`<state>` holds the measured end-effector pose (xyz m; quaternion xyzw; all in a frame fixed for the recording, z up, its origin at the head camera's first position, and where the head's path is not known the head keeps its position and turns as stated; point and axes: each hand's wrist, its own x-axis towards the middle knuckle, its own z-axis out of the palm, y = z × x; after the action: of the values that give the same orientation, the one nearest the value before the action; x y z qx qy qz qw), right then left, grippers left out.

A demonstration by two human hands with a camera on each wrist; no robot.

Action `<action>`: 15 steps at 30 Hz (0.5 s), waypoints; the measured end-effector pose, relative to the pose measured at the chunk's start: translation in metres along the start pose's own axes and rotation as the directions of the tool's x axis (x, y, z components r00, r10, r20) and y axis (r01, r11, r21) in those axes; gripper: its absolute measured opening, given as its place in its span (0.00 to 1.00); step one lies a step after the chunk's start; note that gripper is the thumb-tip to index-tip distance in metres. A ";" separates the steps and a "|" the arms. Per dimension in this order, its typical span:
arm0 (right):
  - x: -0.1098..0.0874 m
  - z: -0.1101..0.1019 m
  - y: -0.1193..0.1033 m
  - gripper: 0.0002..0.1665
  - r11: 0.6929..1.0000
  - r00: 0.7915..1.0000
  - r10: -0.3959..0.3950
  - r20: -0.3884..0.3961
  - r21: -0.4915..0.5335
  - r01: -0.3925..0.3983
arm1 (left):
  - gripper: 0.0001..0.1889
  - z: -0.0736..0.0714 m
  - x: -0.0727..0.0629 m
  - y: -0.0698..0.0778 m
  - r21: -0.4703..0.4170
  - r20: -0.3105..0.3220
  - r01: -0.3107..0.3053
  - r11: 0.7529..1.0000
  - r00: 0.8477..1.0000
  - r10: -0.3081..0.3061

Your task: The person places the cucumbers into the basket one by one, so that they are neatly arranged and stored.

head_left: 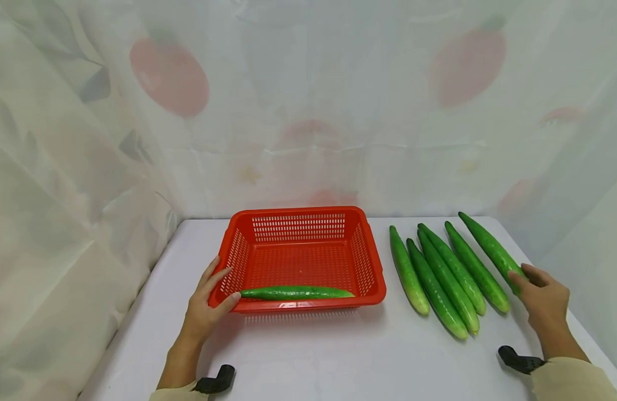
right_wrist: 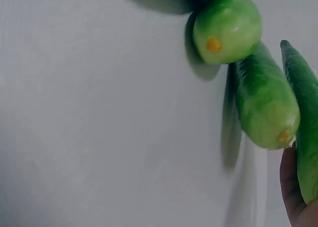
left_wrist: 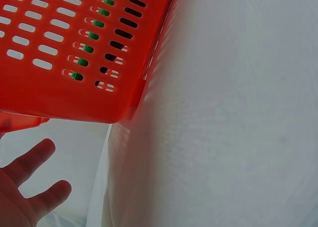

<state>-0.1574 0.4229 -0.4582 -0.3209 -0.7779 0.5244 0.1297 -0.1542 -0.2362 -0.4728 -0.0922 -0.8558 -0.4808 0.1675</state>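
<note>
At the right side of the table, my right hand [head_left: 546, 298] grips the near end of a long green cucumber [head_left: 491, 248]; the right wrist view shows fingers and palm around its pale end. My left hand [head_left: 202, 314] rests on the near left corner of a red plastic basket [head_left: 300, 210], thumb on the front rim. Two of its fingers [left_wrist: 32, 160] stand spread and straight, apart from the basket wall in the left wrist view. One cucumber [head_left: 295, 292] lies inside the basket along its front wall.
Several more cucumbers [head_left: 409, 270] lie side by side on the white table [head_left: 313, 356], between the basket and my right hand. A pale curtain with faded red prints [head_left: 308, 100] hangs behind the table and along its left. Each wrist carries a black camera mount [head_left: 215, 380].
</note>
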 end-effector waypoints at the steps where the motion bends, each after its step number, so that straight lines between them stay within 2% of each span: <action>1: -0.001 -0.001 -0.001 0.40 1.000 1.000 -0.012 0.005 0.013 0.012 | 0.30 0.000 0.000 0.000 -0.001 -0.001 -0.001 1.000 1.000 0.001; 6: -0.008 -0.003 -0.010 0.35 0.990 0.995 -0.094 0.023 0.107 0.091 | 0.30 0.000 0.000 0.000 -0.008 0.002 -0.009 1.000 1.000 0.009; 11: -0.015 -0.004 -0.022 0.27 0.960 0.976 -0.216 0.035 0.191 0.205 | 0.30 0.001 0.000 -0.001 -0.006 0.001 -0.016 1.000 1.000 0.016; 15: -0.019 -0.003 -0.028 0.25 0.934 0.959 -0.279 0.046 0.244 0.260 | 0.30 0.001 0.000 -0.001 0.000 0.003 -0.012 1.000 1.000 0.012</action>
<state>-0.1510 0.4067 -0.4295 -0.1722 -0.7516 0.6024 0.2062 -0.1548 -0.2361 -0.4742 -0.0981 -0.8554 -0.4797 0.1689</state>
